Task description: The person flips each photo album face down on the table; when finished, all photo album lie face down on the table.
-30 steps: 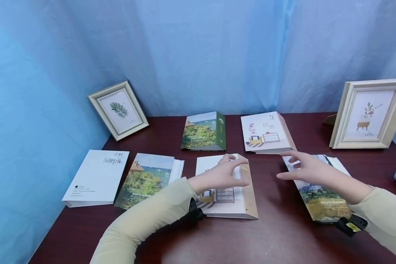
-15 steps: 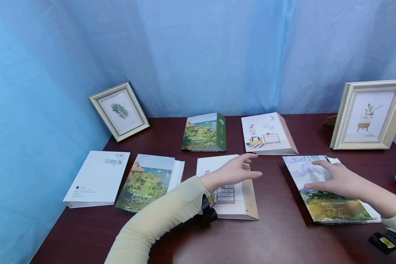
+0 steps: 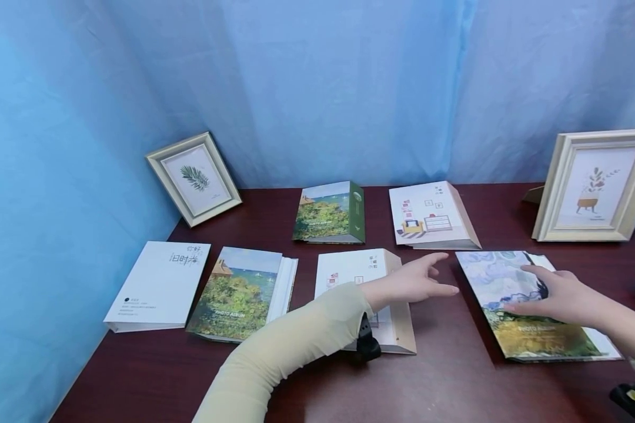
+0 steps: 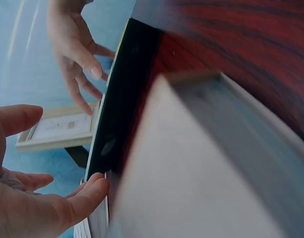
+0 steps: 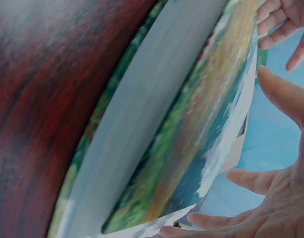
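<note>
I'm looking at a staged recording booth, not a lived-in room, blue curtain (image 3: 317,88) draped all round, dark wooden table (image 3: 444,382), photo albums (image 3: 238,294) laid out, picture frames (image 3: 193,176) propped behind

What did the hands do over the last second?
The left hand left the room-drawing album and reached right, toward the painted-cover album. The right hand drew back and came down onto that cover, fingers spread. Albums and frames kept their places.
</note>
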The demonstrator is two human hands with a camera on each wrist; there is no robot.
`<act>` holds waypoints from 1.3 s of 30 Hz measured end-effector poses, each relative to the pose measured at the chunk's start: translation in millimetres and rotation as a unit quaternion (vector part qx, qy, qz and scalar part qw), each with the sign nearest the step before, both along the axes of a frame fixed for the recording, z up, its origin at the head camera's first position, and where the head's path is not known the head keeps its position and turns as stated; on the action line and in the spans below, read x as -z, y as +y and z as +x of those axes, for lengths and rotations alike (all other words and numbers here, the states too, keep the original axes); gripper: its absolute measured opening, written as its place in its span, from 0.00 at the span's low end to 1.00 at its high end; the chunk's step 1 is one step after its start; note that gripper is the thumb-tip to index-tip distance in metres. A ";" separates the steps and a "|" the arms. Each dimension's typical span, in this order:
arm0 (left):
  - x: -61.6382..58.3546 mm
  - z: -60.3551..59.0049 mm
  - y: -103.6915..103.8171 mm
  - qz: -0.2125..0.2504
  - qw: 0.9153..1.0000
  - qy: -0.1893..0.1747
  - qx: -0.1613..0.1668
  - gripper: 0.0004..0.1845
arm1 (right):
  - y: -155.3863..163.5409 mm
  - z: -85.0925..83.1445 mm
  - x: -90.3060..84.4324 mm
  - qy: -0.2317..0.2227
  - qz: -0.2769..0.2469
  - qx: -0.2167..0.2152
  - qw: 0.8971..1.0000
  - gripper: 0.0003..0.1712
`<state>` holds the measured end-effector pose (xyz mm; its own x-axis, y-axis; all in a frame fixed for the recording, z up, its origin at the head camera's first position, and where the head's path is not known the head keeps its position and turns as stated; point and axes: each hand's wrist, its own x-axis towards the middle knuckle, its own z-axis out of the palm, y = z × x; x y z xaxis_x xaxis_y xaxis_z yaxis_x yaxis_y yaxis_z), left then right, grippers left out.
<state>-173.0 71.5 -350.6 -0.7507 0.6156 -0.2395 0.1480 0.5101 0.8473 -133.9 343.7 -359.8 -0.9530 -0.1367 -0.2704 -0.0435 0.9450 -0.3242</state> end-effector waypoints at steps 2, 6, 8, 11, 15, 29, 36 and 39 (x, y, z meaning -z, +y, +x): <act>-1.5 1.8 6.5 -0.003 1.000 0.012 0.006 0.37 | 1.9 -0.7 1.9 -0.002 0.004 0.007 1.000 0.57; -3.0 4.2 18.7 0.006 1.000 0.004 -0.002 0.37 | 5.6 -3.0 6.4 -0.013 0.010 0.013 1.000 0.58; -2.6 4.8 23.7 0.021 1.000 -0.012 -0.013 0.36 | 7.2 -4.4 7.4 -0.015 0.013 0.014 1.000 0.58; -0.1 5.2 30.6 0.039 0.998 -0.026 -0.034 0.35 | 8.5 -5.7 7.4 -0.015 0.016 0.012 1.000 0.58; 5.3 6.3 40.1 0.061 0.995 -0.043 -0.065 0.33 | 9.0 -5.8 7.8 -0.006 0.020 0.006 1.000 0.57; 12.2 13.8 63.3 0.130 0.973 -0.143 -0.125 0.29 | 9.8 -5.8 11.3 0.003 0.028 0.012 1.000 0.58; 14.6 16.7 65.3 0.128 0.973 -0.154 -0.115 0.28 | 8.0 -2.0 12.0 0.005 0.029 0.019 0.999 0.58; 14.5 17.3 66.5 0.128 0.971 -0.168 -0.110 0.29 | 8.8 -1.6 13.3 0.010 0.032 0.019 0.999 0.58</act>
